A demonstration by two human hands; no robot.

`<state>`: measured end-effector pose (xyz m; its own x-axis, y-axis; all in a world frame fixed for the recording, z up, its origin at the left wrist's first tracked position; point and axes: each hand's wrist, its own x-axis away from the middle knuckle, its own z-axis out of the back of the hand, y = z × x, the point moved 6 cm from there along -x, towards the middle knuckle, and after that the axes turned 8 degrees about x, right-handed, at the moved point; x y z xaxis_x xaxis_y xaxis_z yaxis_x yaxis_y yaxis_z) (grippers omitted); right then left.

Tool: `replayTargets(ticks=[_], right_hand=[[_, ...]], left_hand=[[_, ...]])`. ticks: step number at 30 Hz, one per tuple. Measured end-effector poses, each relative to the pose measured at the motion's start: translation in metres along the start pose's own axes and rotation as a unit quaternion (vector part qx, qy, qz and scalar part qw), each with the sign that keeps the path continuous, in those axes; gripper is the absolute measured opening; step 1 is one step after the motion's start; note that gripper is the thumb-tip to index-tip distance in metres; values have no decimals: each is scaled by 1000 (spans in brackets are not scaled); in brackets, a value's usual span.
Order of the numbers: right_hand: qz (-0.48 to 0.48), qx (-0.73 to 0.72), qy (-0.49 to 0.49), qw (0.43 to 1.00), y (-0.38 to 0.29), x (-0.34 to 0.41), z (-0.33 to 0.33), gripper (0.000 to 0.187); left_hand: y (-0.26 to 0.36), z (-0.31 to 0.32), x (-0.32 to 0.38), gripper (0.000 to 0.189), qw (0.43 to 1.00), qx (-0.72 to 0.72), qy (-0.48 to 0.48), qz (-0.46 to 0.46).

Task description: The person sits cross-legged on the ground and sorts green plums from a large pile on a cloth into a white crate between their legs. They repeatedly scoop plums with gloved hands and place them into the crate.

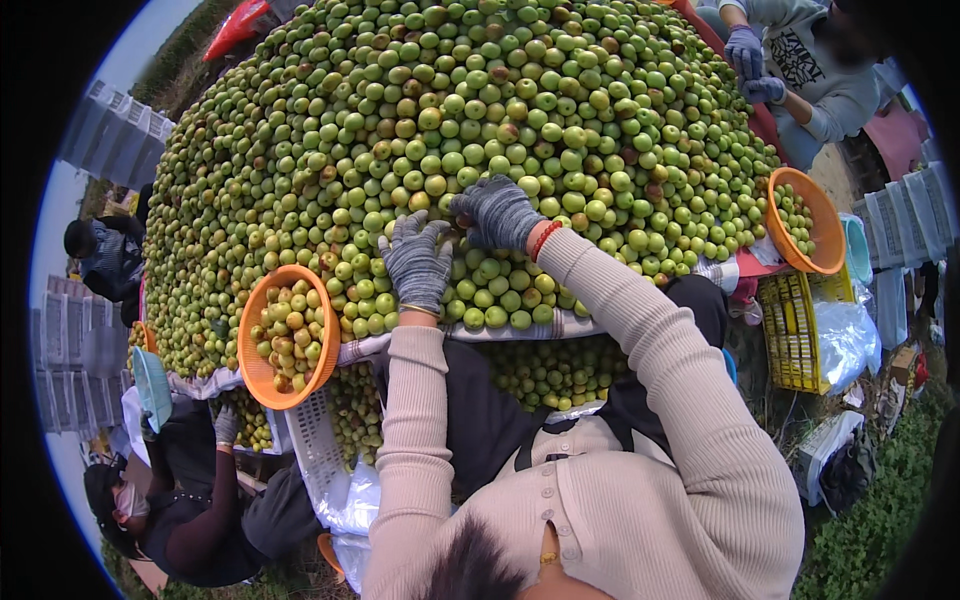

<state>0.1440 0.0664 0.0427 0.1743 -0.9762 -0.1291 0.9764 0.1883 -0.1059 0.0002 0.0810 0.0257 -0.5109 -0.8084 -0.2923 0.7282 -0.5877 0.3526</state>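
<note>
A broad heap of small green fruits, jujubes by their look (495,135), fills the surface before me. My left hand (417,259), in a grey knit glove, lies over the fruits near the front edge with its fingers bent and spread; whether a fruit is under them is hidden. Just to its right and slightly farther in, my right hand (496,211), gloved alike, curls over a dark reddish-brown fruit (465,220) at its fingers. An orange plastic basket (328,352) of yellowish and brown-tinged fruits stands left of my left hand.
More fruits lie in a container (555,371) below the cloth edge (559,325). Another orange basket (832,225) is at the right, above a yellow crate (787,330). A masked person (195,517) sits at the left; a gloved person (817,90) is at the upper right. A white crate (311,442) stands low left.
</note>
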Motion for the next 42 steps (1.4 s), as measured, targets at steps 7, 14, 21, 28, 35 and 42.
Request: replayTargets(ticks=[7,14,21,28,35,42], right_hand=[[-318,-371,281,826,145,-34,48,23],[-249,-199,108,941,158,-101,53,31],[-232,-327,242,883,169,-122,87,28],[-190,9,160,969,192,-216,125,57],[-188,149,-11,971,191,-227,119,49],[-275,-136,191,932,253,-168,152,21]], left_hand=[[-17,18,-10,20,984,150,94,8],[-10,24,-15,19,943,295,154,-8],[5,30,-11,19,922,357,144,-27],[9,31,-20,18,904,408,125,-24],[9,29,-19,18,902,417,103,-33],[16,27,-16,19,887,451,90,-34]])
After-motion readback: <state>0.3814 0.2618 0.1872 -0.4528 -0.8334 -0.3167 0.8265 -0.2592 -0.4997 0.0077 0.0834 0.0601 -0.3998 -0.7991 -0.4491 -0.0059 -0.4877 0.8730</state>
